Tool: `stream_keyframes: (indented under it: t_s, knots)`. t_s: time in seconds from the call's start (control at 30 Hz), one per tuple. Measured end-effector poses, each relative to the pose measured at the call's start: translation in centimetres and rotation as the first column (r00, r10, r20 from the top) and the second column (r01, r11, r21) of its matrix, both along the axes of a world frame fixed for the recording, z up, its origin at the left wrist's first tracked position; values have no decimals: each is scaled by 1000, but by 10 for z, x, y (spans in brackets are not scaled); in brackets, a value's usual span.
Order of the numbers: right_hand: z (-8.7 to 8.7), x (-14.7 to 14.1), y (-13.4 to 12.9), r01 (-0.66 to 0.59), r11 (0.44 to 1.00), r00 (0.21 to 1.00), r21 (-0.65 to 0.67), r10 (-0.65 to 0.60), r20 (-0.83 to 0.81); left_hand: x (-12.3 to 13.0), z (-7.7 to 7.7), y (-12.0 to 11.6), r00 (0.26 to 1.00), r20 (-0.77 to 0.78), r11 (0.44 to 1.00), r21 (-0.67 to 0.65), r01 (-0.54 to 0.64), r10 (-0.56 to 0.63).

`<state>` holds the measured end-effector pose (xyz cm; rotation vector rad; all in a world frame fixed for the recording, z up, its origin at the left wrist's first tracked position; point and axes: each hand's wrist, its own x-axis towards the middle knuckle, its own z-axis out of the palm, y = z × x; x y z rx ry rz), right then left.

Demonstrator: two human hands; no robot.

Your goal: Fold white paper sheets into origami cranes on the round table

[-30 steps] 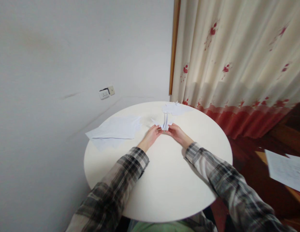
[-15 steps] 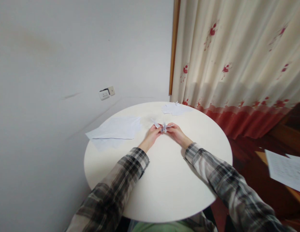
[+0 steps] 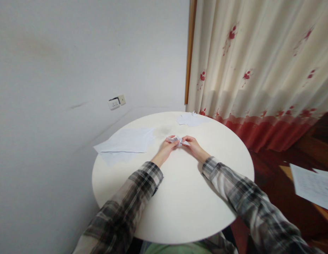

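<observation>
A small folded white paper (image 3: 179, 141) is held between both hands above the middle of the round white table (image 3: 179, 197). My left hand (image 3: 167, 146) grips its left side, with the thumb on the near face. On the right side, my right hand (image 3: 192, 144) pinches the paper between thumb and fingers. The fine folds are too small to make out.
White sheets (image 3: 127, 141) lie at the table's left. More paper (image 3: 191, 119) with a small white piece on it is at the far edge. A wall with a socket (image 3: 114, 103) stands behind, a curtain (image 3: 248, 70) at right. Papers (image 3: 311, 183) rest on something at far right.
The folded paper has turned in my hands; the strip that stuck up at its left now lies lower and flatter. Both hands have barely shifted.
</observation>
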<state>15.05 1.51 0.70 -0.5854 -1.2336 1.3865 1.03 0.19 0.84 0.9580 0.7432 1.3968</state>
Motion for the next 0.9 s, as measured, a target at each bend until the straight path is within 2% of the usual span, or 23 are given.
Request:
stream_keyframes:
  t_s: [0.43, 0.9]
  knots:
    - [-5, 1, 5, 11, 999, 1000, -36, -11, 0, 1, -2, 0, 999, -35, 1000, 22, 1, -1]
    - [-4, 1, 4, -27, 995, 998, -92, 21, -59, 1, 5, -4, 998, 37, 999, -22, 43, -43]
